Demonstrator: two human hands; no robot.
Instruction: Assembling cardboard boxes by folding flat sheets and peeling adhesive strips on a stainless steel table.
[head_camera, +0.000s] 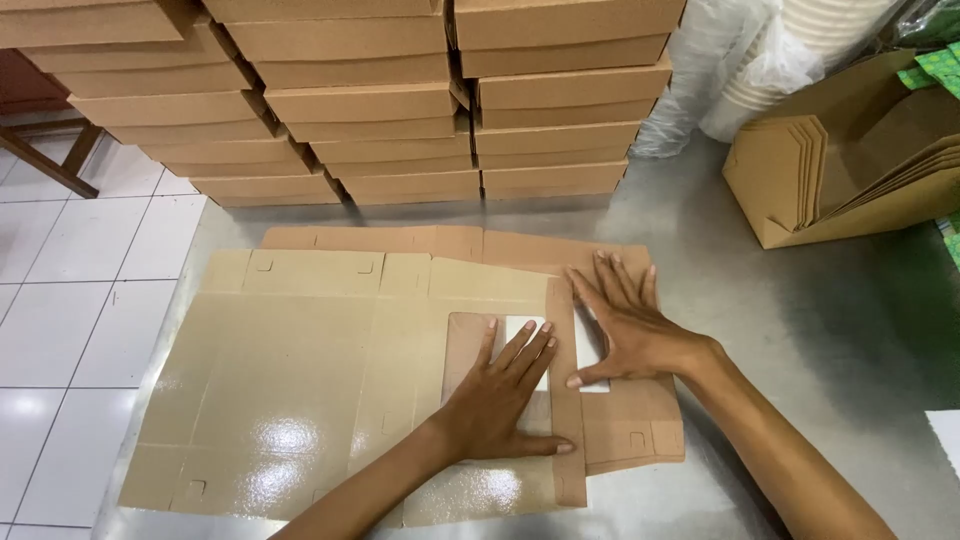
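Both hands lie flat, fingers spread, gripping nothing: left hand (500, 395) and right hand (625, 325) press the flat carton blank (300, 380) on the worktop (780, 330). Risk: the glossy blank could slide under uneven pressure, skewing the fold beneath the palms.

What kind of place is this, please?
Probably a packing or box-assembly workshop. Both hands, left hand and right hand, press a flat cardboard box blank on a metal table, behind which stand stacks of folded boxes.
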